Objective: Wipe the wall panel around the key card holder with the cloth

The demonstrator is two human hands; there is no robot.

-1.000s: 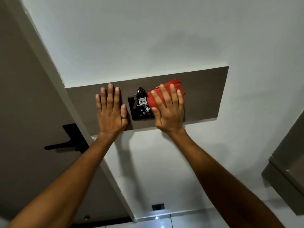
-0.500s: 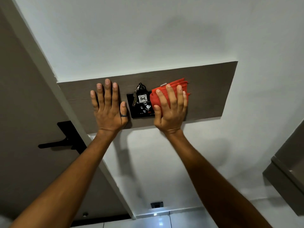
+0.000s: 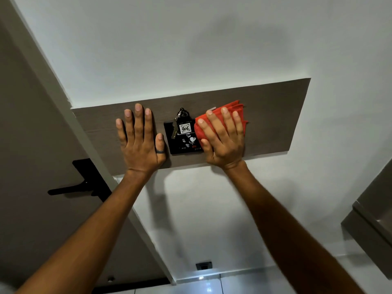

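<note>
A brown wood-grain wall panel (image 3: 273, 117) runs across the white wall. At its middle sits the black key card holder (image 3: 184, 145), with a key and a tag marked 406 (image 3: 185, 128) hanging in it. My right hand (image 3: 223, 141) presses a folded red cloth (image 3: 238, 109) flat on the panel just right of the holder, its thumb at the holder's right edge. My left hand (image 3: 140, 141) lies flat on the panel left of the holder, fingers apart, a ring on the thumb, holding nothing.
A brown door with a black lever handle (image 3: 78, 185) stands at the left past the white door frame (image 3: 84, 145). A grey cabinet edge (image 3: 373, 219) juts in at the right. A small black socket (image 3: 204, 265) sits low on the wall above a tiled floor.
My right hand and the red cloth have slid a little to the right along the panel and up beside the holder. My left hand stays flat on the panel.
</note>
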